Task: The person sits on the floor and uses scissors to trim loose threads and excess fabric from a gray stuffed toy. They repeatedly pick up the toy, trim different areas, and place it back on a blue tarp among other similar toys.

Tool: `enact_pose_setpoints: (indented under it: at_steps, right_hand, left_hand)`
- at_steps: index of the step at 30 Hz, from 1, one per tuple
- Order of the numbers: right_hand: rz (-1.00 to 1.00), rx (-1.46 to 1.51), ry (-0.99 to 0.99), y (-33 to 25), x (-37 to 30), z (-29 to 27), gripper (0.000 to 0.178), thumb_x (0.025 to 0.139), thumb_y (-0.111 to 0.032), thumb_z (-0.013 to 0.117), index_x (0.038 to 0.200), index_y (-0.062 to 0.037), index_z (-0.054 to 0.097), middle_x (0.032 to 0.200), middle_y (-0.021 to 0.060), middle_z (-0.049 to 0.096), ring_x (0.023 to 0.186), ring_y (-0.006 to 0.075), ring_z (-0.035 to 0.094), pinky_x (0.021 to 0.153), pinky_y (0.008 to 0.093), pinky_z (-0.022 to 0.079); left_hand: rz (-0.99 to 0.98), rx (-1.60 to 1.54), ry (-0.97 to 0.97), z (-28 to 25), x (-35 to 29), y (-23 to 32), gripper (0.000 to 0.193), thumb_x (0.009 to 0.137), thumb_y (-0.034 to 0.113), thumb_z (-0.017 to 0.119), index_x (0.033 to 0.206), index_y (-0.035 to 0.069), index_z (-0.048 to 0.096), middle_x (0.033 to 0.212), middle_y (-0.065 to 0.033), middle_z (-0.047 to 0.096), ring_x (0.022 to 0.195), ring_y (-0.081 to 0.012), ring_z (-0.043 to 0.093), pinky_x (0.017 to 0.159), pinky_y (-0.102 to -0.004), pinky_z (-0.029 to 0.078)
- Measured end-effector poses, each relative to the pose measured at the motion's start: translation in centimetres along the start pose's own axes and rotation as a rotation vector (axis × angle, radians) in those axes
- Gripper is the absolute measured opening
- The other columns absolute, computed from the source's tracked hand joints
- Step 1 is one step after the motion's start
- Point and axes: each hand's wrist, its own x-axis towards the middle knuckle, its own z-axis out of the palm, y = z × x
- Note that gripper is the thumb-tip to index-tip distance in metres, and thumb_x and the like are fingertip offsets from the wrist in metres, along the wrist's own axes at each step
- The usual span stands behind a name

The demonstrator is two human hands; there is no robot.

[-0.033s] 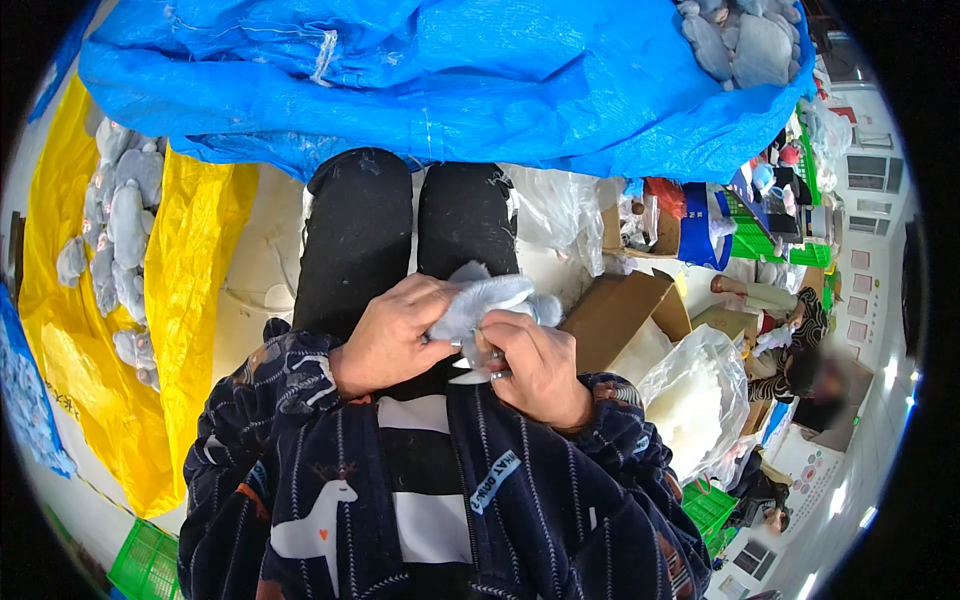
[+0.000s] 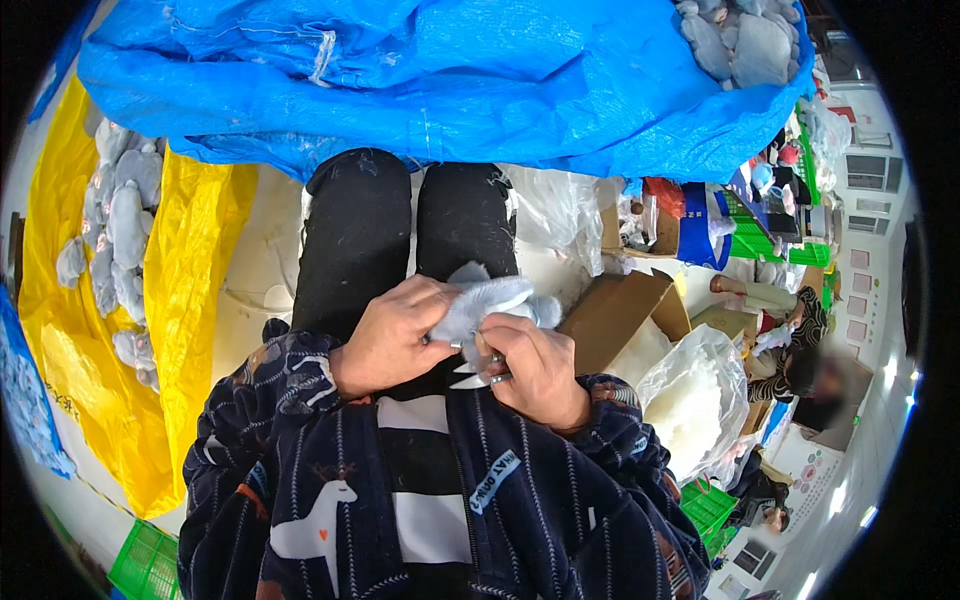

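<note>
Above my lap I hold a small grey plush toy piece (image 2: 490, 297) with a pale, whitish part. My left hand (image 2: 398, 328) pinches its left side between thumb and fingers. Closed around small metal thread snips (image 2: 468, 379) is my right hand (image 2: 537, 366), its fingertips also pressing against the plush. The two pointed blades of the snips stick out to the left, slightly apart, just below the toy. My right palm hides the rest of the snips.
A blue tarp (image 2: 430, 90) spreads ahead of my knees, with grey plush pieces (image 2: 762, 50) at its far right. More plush pieces (image 2: 128, 225) lie on a yellow sheet (image 2: 200, 280) to the left. On the right stand a cardboard box (image 2: 615, 320) and a clear bag of white stuffing (image 2: 695, 400).
The blades of the snips have parted a little more. Both hands and the plush piece stay almost where they were.
</note>
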Motion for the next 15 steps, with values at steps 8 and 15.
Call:
enact_pose_setpoints:
  at_steps: [8, 15]
  right_hand:
    - [0.028, 0.050, 0.149, 0.3, -0.8, 0.0, 0.036, 0.054, 0.010, 0.059, 0.087, -0.0027, 0.052, 0.088, 0.0111, 0.062, 0.066, 0.0225, 0.062, 0.057, 0.0294, 0.049]
    - [0.276, 0.427, 0.103, -0.2, -0.5, -0.6, 0.022, 0.067, 0.002, 0.064, 0.087, -0.0004, 0.056, 0.091, 0.0110, 0.062, 0.070, 0.0205, 0.060, 0.064, 0.0275, 0.049]
  left_hand:
    - [0.133, 0.169, -0.096, 0.1, 0.4, 0.5, 0.031, 0.065, 0.014, 0.068, 0.091, 0.001, 0.058, 0.096, -0.0102, 0.060, 0.089, -0.0279, 0.058, 0.076, -0.0351, 0.048]
    - [0.114, 0.074, 0.026, 0.3, 0.5, 0.5, 0.033, 0.068, 0.010, 0.067, 0.098, 0.000, 0.056, 0.099, -0.0146, 0.059, 0.091, -0.0321, 0.057, 0.079, -0.0373, 0.047]
